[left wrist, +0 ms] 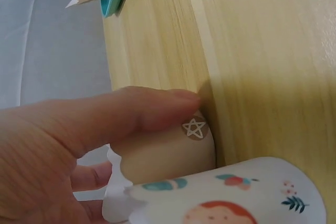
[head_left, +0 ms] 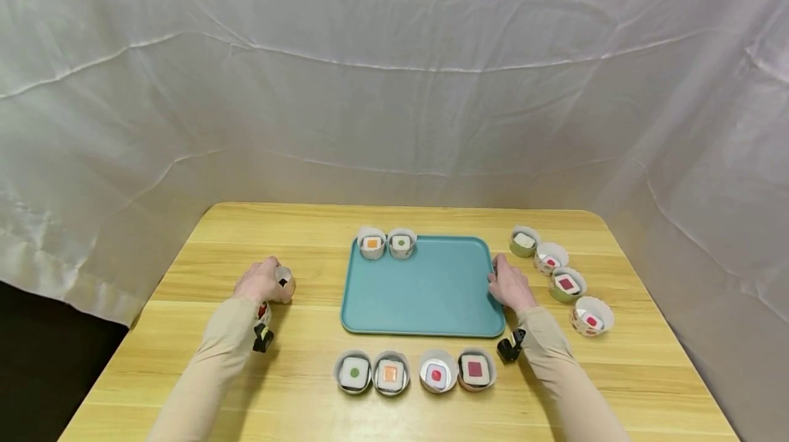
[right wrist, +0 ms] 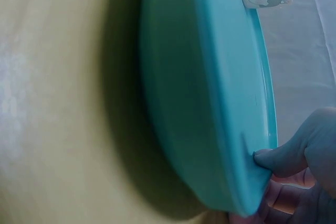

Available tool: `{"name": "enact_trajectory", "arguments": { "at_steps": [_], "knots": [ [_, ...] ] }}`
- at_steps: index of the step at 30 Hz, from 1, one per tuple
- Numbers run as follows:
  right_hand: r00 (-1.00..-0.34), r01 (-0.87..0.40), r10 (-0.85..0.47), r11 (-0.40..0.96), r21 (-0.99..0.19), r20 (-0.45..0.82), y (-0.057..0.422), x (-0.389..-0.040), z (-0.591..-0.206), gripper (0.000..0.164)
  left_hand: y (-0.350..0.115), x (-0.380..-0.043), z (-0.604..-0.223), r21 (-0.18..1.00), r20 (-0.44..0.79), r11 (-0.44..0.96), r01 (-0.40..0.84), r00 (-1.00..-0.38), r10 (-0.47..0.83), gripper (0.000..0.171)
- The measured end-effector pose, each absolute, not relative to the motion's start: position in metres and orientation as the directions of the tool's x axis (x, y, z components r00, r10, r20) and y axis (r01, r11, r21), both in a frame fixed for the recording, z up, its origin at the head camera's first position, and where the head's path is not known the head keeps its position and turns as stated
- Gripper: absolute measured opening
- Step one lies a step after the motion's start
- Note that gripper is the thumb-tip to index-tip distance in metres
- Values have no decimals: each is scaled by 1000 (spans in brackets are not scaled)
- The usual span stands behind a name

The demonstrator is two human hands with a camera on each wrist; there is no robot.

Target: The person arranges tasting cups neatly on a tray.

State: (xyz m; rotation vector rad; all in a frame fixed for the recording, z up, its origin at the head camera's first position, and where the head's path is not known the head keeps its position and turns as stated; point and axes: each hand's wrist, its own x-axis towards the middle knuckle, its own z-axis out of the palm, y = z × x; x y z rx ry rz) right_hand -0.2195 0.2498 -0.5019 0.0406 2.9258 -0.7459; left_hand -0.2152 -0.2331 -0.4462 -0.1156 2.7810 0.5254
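At the left of the table, my left hand (head_left: 259,282) holds a beige paper baking cup (left wrist: 163,156) with a white star in a brown circle. Its thumb lies along the cup's near side, the other fingers reaching round behind. Close beside that cup is a white paper cup (left wrist: 226,195) with a printed figure, mostly covered by the arm in the head view. My right hand (head_left: 511,286) grips the right rim of the teal tray (head_left: 425,291), thumb on top and fingers below. Two cups with square white pieces, one orange-centred (head_left: 372,244) and one green-dotted (head_left: 401,243), occupy the tray's far left corner.
In front of the tray stand several filled cups in a row, among them a green-dotted one (head_left: 354,373) and a dark-red-centred one (head_left: 475,369). More filled cups, including a green one (head_left: 564,288), line the table's right side. A pale curtain (head_left: 394,120) hangs behind.
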Motion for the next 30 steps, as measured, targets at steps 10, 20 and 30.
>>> {"name": "enact_trajectory", "arguments": {
  "at_steps": [10, 20, 30],
  "knots": [
    [-990, 68, 2, 880, -471, -139, 250, -220, -503, 25, -231, -215, -449, 367, -223, 926, -89, -975, -5, 55],
    [-989, 74, 4, 874, -480, -146, 250, -220, -503, 24, -223, -219, -452, 411, -91, 912, -1, -995, 40, 52],
    [-990, 69, 2, 873, -484, -138, 250, -220, -503, 25, -215, -219, -447, 477, -49, 878, 32, -997, 63, 62]
  ]
}}
